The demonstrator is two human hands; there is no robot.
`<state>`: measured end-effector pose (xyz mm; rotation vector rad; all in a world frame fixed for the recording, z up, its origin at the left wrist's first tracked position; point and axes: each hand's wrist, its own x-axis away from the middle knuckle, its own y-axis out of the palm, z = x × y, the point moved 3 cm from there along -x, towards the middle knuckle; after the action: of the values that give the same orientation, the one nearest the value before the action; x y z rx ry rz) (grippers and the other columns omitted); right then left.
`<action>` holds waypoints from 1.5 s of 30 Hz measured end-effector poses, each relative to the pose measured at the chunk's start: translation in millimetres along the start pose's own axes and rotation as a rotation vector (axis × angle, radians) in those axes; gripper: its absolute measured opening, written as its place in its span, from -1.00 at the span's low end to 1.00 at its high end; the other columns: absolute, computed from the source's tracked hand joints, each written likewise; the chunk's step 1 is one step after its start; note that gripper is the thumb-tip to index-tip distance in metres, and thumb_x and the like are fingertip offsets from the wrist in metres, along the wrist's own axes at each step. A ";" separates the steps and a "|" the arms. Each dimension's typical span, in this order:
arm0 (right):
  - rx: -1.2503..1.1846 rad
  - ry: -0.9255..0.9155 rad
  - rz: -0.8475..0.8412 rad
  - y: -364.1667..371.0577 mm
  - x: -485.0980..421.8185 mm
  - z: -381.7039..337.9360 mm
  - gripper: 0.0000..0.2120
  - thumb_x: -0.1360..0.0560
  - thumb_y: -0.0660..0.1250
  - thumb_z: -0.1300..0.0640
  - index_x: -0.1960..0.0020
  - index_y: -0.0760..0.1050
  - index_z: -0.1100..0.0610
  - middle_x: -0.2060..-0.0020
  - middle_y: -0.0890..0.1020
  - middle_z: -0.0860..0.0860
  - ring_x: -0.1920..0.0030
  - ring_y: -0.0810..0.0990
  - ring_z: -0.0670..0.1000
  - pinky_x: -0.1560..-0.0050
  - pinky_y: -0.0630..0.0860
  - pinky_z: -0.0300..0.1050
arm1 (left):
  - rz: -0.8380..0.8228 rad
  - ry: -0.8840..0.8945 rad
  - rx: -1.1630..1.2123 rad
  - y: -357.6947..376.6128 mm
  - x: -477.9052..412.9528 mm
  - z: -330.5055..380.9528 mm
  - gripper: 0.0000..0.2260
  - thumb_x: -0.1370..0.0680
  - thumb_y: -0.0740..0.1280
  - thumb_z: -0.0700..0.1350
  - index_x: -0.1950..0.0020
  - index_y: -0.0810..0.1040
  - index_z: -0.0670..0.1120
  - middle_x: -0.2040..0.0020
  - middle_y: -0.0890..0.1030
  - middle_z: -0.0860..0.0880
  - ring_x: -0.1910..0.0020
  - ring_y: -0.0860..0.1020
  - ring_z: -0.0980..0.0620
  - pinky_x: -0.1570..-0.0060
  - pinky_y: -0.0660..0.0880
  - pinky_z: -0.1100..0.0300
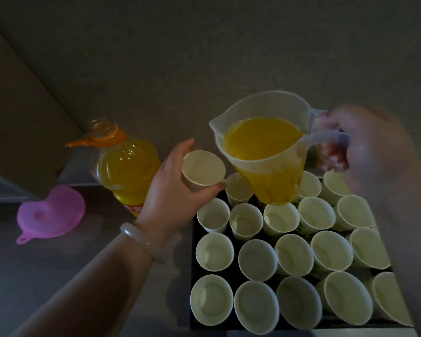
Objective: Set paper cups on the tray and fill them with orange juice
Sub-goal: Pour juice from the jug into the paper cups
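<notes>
Now filling begins: left hand (180,190) grips an empty cup (203,167) beside the tray (193,263); right hand (370,152), closed round the handle, holds the juice jug (263,147) just right of it. Next: tip spout over cup, slowly.

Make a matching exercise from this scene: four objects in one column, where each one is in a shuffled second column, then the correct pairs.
Objects:
1. clear plastic jug of orange juice
2. pink silicone funnel
3. open orange juice bottle
4. empty white paper cup at the tray's far left corner

Places:
A. lying on the counter, far left
B. in the left hand
C. in the right hand
D. standing left of the black tray

Pairs: 1-C, 2-A, 3-D, 4-B
</notes>
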<state>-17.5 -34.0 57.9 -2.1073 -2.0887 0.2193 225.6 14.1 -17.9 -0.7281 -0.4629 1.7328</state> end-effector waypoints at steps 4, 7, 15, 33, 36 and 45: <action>-0.047 0.008 0.022 -1.7 -9.5 -8.1 -0.68 -0.40 0.31 0.12 0.49 0.40 0.20 0.69 0.30 -0.03 0.64 0.22 -0.08 0.62 0.17 -0.34 | 0.031 0.022 0.035 -0.1 -0.1 3.0 -0.17 -0.26 0.57 0.11 -0.46 0.29 0.04 -0.23 0.46 0.17 -0.25 0.44 0.17 -0.23 0.40 0.25; -0.046 0.019 0.004 -0.9 -14.9 -7.8 -0.75 -0.27 0.30 0.07 0.49 0.40 0.19 0.70 0.28 -0.01 0.65 0.20 -0.06 0.60 0.16 -0.36 | 0.038 0.033 0.055 -0.3 -3.5 3.0 -0.17 -0.27 0.57 0.09 -0.46 0.28 0.05 -0.21 0.45 0.22 -0.23 0.44 0.24 -0.18 0.38 0.39; 0.037 0.015 -0.080 3.5 -20.8 -12.0 -0.72 -0.22 0.27 0.05 0.63 0.41 0.12 0.68 0.30 -0.02 0.63 0.22 -0.05 0.57 0.18 -0.29 | -0.004 0.085 0.137 2.3 -11.6 3.3 -0.15 -0.25 0.49 0.17 -0.47 0.25 -0.01 -0.13 0.47 0.31 -0.14 0.46 0.35 -0.06 0.33 0.56; 0.315 0.006 -0.136 16.1 -28.4 -25.8 -0.71 -0.23 0.29 0.01 0.58 0.39 0.14 0.65 0.29 0.02 0.63 0.22 -0.04 0.59 0.17 -0.28 | -0.052 0.110 0.119 8.6 -18.3 -13.4 -0.19 -0.29 0.59 0.02 -0.45 0.28 0.02 -0.16 0.48 0.23 -0.18 0.50 0.16 -0.18 0.50 0.09; 0.330 0.021 -0.128 17.0 -28.6 -27.1 -0.72 -0.20 0.28 -0.01 0.58 0.41 0.14 0.64 0.30 0.03 0.62 0.22 -0.04 0.57 0.17 -0.25 | -0.062 0.105 0.145 10.5 -18.3 -13.3 -0.19 -0.29 0.59 0.01 -0.45 0.29 0.01 -0.14 0.46 0.30 -0.18 0.49 0.20 -0.19 0.49 0.12; 0.309 0.021 -0.135 20.0 -23.3 -31.4 -0.70 -0.28 0.30 0.06 0.60 0.42 0.13 0.67 0.30 0.00 0.65 0.22 -0.07 0.62 0.16 -0.35 | -0.059 0.112 0.167 8.4 -15.7 -13.1 -0.22 -0.30 0.56 0.04 -0.44 0.31 0.01 -0.19 0.48 0.20 -0.21 0.49 0.17 -0.19 0.50 0.11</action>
<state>8.7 -57.9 83.9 -1.7780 -2.0233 0.4657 231.1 -4.0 -29.3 -0.6812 -0.2569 1.6439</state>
